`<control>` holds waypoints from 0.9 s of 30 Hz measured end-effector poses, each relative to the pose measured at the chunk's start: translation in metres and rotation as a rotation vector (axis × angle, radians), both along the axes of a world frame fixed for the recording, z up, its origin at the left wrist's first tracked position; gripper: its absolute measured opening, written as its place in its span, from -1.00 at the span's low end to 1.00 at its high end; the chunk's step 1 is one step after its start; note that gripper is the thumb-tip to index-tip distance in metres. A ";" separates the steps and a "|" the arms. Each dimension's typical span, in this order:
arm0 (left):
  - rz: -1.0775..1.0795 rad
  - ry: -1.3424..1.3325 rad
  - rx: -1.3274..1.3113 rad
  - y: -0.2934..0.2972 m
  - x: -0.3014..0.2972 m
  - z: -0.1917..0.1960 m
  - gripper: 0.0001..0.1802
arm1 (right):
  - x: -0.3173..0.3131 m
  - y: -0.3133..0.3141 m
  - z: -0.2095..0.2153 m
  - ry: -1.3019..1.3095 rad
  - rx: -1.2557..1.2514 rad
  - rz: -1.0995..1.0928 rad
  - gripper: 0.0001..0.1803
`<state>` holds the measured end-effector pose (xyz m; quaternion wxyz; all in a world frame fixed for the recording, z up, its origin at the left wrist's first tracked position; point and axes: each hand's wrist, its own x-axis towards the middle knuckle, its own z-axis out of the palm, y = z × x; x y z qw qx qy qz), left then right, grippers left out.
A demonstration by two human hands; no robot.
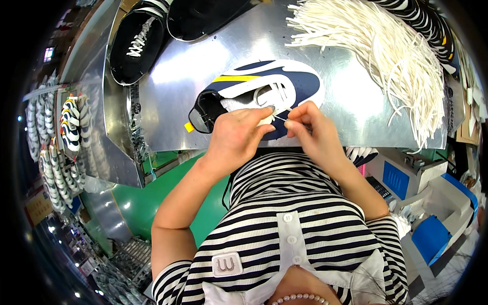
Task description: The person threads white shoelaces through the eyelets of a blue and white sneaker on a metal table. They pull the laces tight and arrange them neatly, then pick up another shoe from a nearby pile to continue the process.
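Note:
A navy, white and yellow sneaker [300,81] lies on the metal table in front of me, its toe to the right and its dark collar to the left. White shoelace [280,91] crosses the upper part of its throat. My left hand [236,134] rests over the near side of the opening, thumb and forefinger closed on the eyelet edge. My right hand [316,133] pinches the thin end of the lace just right of those fingers. The lace runs from the eyelets to my right fingertips. My left hand covers part of the tongue and the near side.
A thick bundle of white laces [381,56] spreads over the table's right side. Dark shoes [137,51] stand at the back left, one of them laced. More striped shoes [429,25] line the far right edge. Racks of shoes [70,124] hang left of the metal table [168,112].

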<state>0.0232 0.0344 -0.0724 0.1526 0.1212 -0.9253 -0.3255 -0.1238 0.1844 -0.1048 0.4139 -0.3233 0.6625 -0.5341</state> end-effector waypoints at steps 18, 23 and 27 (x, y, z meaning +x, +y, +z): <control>-0.038 -0.145 -0.027 0.007 -0.001 0.003 -0.63 | 0.002 -0.006 0.002 0.149 -0.002 0.071 -0.75; -0.109 -0.129 -0.073 0.020 -0.005 0.007 -0.61 | -0.003 0.000 0.017 0.273 0.106 0.074 -0.78; -0.176 -0.024 -0.135 0.018 -0.009 0.000 -0.62 | 0.008 -0.009 0.013 0.452 0.162 0.056 -0.81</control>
